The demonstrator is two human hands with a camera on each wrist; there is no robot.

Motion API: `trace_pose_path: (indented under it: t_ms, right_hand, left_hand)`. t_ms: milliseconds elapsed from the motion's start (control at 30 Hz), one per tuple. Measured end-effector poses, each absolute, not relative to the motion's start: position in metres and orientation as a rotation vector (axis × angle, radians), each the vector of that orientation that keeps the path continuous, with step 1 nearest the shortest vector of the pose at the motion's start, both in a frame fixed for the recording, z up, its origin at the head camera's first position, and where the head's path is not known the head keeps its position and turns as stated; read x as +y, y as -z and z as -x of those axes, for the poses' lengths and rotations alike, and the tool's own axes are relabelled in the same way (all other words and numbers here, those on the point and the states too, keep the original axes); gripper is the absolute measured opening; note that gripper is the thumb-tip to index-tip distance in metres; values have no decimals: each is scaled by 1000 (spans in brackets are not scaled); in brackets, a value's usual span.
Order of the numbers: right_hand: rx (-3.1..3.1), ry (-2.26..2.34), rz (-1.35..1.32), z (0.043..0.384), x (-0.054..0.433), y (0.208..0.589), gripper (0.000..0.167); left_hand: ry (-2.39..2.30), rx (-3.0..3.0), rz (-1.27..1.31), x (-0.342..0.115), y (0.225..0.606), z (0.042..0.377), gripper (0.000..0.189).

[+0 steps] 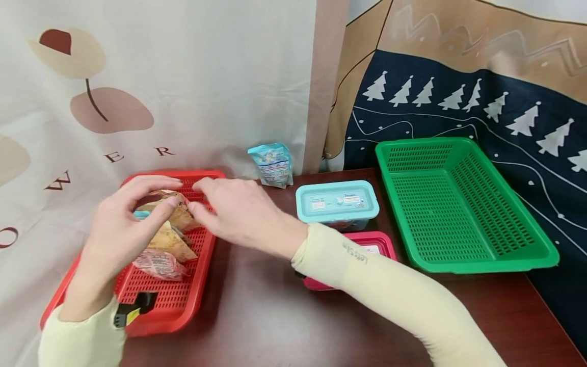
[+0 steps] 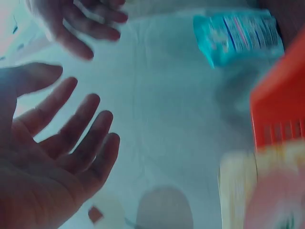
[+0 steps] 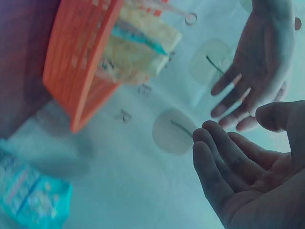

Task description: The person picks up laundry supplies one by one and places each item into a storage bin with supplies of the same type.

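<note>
Nothing's gripped: left hand and right hand are held loose-fingered over the red basket at left, packets probably corralled by its walls.

Red basket: hard plastic, a bit shiny
Packets: thin, crinkly wrap
Blue bag: shiny, wrinkly wrap
Blue box: smooth plastic
Green basket: hard plastic, shiny rim
Bench: smooth, shiny, looks like wood
Curtain: dull cloth
Sleeves: dull, stretchy-looking cloth
</note>
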State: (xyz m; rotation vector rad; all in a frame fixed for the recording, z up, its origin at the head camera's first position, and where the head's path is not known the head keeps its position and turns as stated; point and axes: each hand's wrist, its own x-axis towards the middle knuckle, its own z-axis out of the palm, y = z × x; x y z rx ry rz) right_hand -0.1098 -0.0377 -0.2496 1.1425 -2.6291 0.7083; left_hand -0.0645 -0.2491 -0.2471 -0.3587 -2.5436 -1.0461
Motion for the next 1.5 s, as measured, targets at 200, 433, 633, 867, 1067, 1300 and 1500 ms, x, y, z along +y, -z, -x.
trace_pose_path:
  t_ms: [200,433,633,867,1067,1300,1500]
  right_hand:
    - [-2665,-728,-1027,129,-1,245,32]
    - [-2774,-777,-830,157,37,254,37]
    - [-2850,-762,-733,187,56,269,40]
    - [-2921,-876,-649,220,70,287,44]
    - [-2883,-990,-589,244,66,300,42]
    - [-2883,-1117,-530,261,56,311,41]
    - [-2930,-1024,-602,267,49,315,44]
  left_hand:
    - [1069,-2592,344,-222,250,73,30]
    - [1030,-2649,326,-190,252,88,35]
    - [1026,-2803,332,-172,261,116,47]
    - [1077,-2941,274,-159,283,163,62]
    - [1231,-2907,99,-161,302,195,67]
    - [1307,-2791,-75,-159,321,225,62]
    - [1322,-2756,-61,-154,332,240,55]
